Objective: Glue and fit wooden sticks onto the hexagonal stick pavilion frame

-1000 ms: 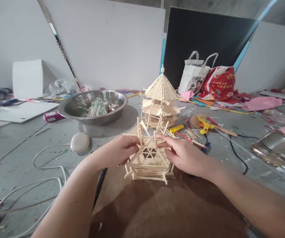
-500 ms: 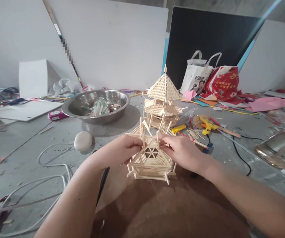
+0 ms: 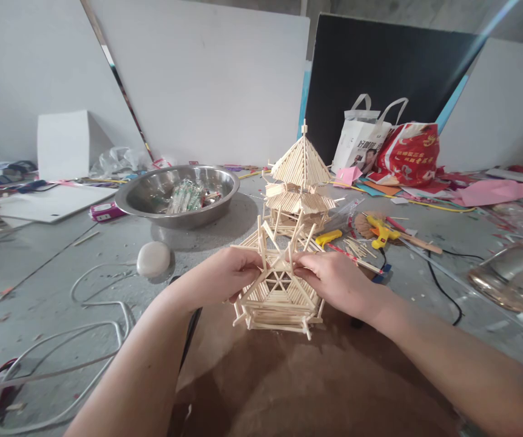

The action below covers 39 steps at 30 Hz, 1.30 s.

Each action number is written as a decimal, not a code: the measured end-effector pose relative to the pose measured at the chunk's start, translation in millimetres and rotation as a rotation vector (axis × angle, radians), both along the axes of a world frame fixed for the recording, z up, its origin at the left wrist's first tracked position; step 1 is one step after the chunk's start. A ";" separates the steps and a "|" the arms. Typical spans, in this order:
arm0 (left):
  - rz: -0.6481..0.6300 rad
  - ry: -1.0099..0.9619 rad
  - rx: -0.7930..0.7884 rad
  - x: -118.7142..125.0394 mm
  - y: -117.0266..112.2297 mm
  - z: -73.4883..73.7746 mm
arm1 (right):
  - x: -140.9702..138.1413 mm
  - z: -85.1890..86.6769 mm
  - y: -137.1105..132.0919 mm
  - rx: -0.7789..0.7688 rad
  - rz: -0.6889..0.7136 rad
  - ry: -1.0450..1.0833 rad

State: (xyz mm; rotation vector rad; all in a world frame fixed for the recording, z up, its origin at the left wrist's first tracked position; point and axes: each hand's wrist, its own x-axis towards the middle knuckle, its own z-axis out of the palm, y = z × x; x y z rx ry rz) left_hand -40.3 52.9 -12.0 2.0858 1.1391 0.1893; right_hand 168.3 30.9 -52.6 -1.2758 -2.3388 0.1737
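Observation:
A six-sided roof section made of thin wooden sticks (image 3: 276, 297) rests on a brown board (image 3: 316, 376) in front of me. My left hand (image 3: 222, 276) pinches its upper left edge, fingers closed on the sticks. From the other side, my right hand (image 3: 334, 279) grips the upper right edge the same way. Upright sticks poke up between my fingertips. Just behind stands a finished stick pagoda (image 3: 300, 182) with a pointed roof.
A steel bowl (image 3: 152, 197) with green packets sits back left, a white oval lump (image 3: 153, 259) near it. A yellow glue gun (image 3: 382, 230), loose sticks and a black cable lie to the right. White cable loops at left; bags (image 3: 389, 152) and paper scraps at the back.
The view has shifted slightly; my hands keep their grip on the stick section, with the fingers barely adjusted.

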 end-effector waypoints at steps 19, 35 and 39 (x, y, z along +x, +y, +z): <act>-0.032 0.067 0.137 2.2 -2.8 5.6 | 12.4 11.7 -4.7 -0.031 -0.071 -0.020; -0.047 0.011 0.142 1.6 -2.1 1.5 | -0.3 6.2 2.4 0.048 -0.062 -0.294; -0.061 0.027 0.146 1.7 -1.4 1.7 | -4.8 6.8 3.9 0.100 -0.115 -0.397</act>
